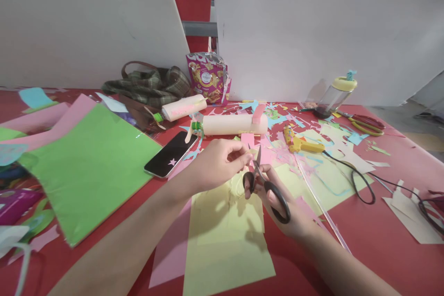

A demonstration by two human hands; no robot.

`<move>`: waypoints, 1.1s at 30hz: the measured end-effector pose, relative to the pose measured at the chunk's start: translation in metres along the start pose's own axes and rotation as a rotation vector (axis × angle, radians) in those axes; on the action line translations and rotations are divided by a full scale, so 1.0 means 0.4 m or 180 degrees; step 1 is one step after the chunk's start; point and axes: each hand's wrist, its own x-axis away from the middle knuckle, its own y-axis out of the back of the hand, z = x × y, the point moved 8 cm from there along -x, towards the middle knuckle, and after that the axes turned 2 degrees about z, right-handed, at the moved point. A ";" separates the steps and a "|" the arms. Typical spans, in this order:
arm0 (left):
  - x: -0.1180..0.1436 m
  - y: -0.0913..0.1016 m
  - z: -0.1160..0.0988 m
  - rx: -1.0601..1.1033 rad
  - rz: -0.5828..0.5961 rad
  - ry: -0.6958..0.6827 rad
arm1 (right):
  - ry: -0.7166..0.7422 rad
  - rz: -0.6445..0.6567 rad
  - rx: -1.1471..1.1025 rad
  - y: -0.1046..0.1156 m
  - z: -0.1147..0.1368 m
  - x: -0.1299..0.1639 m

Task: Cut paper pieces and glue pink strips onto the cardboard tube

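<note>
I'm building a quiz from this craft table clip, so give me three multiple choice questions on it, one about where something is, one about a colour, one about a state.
1. Where does the phone lie?
A. between the green paper sheet and the left hand
B. on top of the plaid bag
C. beside the glue gun's cord

2. What colour are the handles of the scissors in the right hand?
A. red
B. black
C. yellow

3. How is the left hand?
A. flat on the table
B. pinching a small piece at the scissor blades
C. gripping the glue gun

Answers: 1 A, the phone rests face up on the red table just right of the green paper sheet. 2 B, the scissors in the right hand have black loops. 3 B, the left hand has its fingertips closed on something small at the blades.
</note>
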 end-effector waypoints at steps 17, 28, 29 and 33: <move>-0.002 -0.001 0.001 -0.0180 0.0012 -0.0026 | -0.0013 -0.0013 -0.0104 0.000 -0.005 -0.002; -0.001 0.001 -0.006 -0.0209 0.0032 -0.0061 | -0.0020 -0.0019 -0.0142 0.001 -0.005 -0.001; 0.000 0.002 -0.006 -0.0233 0.0036 -0.0057 | -0.0028 -0.0009 -0.0153 0.001 -0.007 -0.001; 0.001 0.004 -0.003 -0.0343 0.0046 -0.0013 | -0.0011 0.0028 -0.0218 0.000 -0.011 -0.003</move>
